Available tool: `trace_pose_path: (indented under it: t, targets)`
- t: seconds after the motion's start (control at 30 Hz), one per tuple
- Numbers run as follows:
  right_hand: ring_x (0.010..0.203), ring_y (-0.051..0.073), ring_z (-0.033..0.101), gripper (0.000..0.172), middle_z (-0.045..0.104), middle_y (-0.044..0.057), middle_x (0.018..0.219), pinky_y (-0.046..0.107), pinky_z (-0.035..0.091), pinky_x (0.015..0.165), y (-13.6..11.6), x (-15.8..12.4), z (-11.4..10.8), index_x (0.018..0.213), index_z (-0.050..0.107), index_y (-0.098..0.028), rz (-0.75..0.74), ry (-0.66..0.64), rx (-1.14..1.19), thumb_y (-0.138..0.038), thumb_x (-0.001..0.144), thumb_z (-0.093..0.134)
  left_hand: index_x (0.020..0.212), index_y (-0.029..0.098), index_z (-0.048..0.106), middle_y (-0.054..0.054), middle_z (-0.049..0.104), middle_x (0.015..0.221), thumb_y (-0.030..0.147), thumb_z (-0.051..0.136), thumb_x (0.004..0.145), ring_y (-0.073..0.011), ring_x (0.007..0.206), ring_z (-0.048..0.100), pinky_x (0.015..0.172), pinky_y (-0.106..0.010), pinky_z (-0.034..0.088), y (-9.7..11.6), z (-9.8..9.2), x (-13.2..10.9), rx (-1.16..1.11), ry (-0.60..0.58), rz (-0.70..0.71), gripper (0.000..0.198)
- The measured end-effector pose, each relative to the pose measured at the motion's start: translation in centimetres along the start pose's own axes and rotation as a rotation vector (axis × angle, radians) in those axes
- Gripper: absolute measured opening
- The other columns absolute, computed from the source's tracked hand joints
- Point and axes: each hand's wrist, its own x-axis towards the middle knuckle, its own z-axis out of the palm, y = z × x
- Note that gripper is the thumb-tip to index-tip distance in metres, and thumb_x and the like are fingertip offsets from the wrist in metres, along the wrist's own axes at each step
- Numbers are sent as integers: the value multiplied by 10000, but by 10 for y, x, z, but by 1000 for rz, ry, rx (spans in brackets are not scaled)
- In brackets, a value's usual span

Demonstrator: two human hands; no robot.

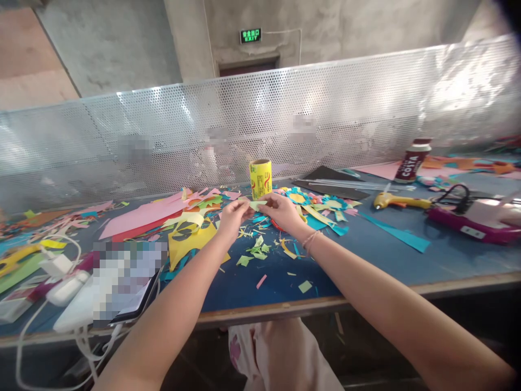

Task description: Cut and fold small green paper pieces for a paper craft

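Observation:
Between my two hands, a small light green paper piece (257,205) is pinched by the fingertips. My left hand (236,214) holds its left end with closed fingers. My right hand (280,209) grips the right end, and a thin band circles that wrist. Just behind the hands stands an upright yellow roll (260,178). Green paper scraps (259,247) lie on the blue table in front of them. Beside my left hand are yellow paper with cut-outs (194,244) and pink sheets (142,217). Blue and yellow paper flowers (299,199) lie beyond my right hand.
On the right are a yellow glue gun (401,201), a dark bottle (412,162) and a purple power strip (472,225). White chargers with cables (68,285) and a tablet (138,296) sit at the left. A perforated metal screen (252,125) runs along the back.

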Motion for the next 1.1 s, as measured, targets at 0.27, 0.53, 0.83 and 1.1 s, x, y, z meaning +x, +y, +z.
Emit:
trace_pose_path:
  t: [0.27, 0.53, 0.83, 1.1]
  targets:
    - [637, 140, 562, 189, 632, 29, 684, 271, 446, 600, -2, -3, 0, 860, 664, -177, -48, -24, -118, -260, 716, 576, 743, 149, 616, -16, 609, 724, 351, 719, 582, -103, 644, 554, 636, -253, 472, 0, -2, 1, 221, -28, 67, 278]
    - [686, 134, 577, 241, 638, 25, 751, 274, 470, 642, -9, -3, -6, 930, 635, -181, -4, -148, 144, -281, 742, 523, 720, 147, 615, 10, 589, 640, 282, 731, 581, -73, 564, 541, 611, -232, 461, 1, -4, 1, -33, -75, -107, 226]
    - [680, 135, 575, 171, 637, 26, 749, 279, 470, 642, -3, -1, -5, 827, 632, -181, -34, -37, 70, -282, 728, 537, 693, 145, 614, 16, 590, 602, 265, 742, 571, -69, 529, 555, 574, -209, 474, 2, -3, -1, -77, -99, -148, 214]
    - [656, 128, 569, 136, 619, 27, 703, 266, 468, 628, -11, -3, -6, 764, 623, -158, -68, 0, -23, -239, 729, 520, 661, 141, 610, 19, 566, 538, 279, 752, 555, -79, 500, 549, 564, -225, 472, 3, -1, -2, -64, -89, -157, 225]
